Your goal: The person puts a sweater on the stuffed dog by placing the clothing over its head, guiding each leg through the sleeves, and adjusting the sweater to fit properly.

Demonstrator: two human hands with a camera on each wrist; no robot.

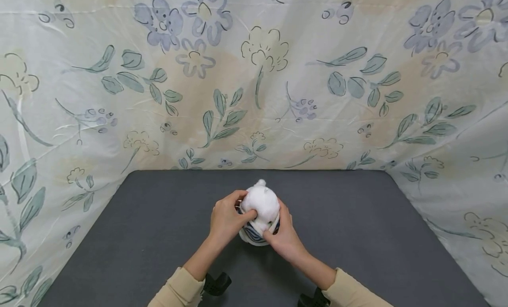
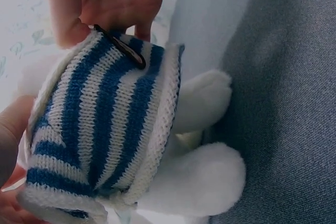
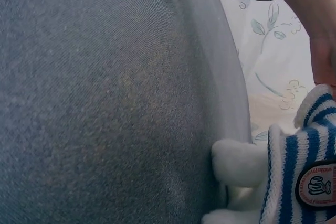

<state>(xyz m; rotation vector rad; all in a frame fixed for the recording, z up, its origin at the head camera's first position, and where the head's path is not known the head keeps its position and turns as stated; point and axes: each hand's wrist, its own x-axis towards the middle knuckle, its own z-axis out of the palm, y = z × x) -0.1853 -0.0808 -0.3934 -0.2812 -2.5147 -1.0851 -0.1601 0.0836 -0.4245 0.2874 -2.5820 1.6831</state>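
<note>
Between the hands (image 1: 228,216) (image 1: 287,237) | white plush toy (image 1: 260,203), striped sweater (image 2: 115,111) | both gripping its sides

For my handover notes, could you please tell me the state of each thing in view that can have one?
Plush, held, head up
Left grip, holding the plush
Right grip, holding the plush
Sweater, worn by the plush
Badge, attached to the sweater
Cloth, hanging, creased

Wht plush (image 3: 239,163) in striped top (image 3: 289,174) w/ patch (image 3: 317,184), nr gray tbl (image 3: 105,103).
</note>
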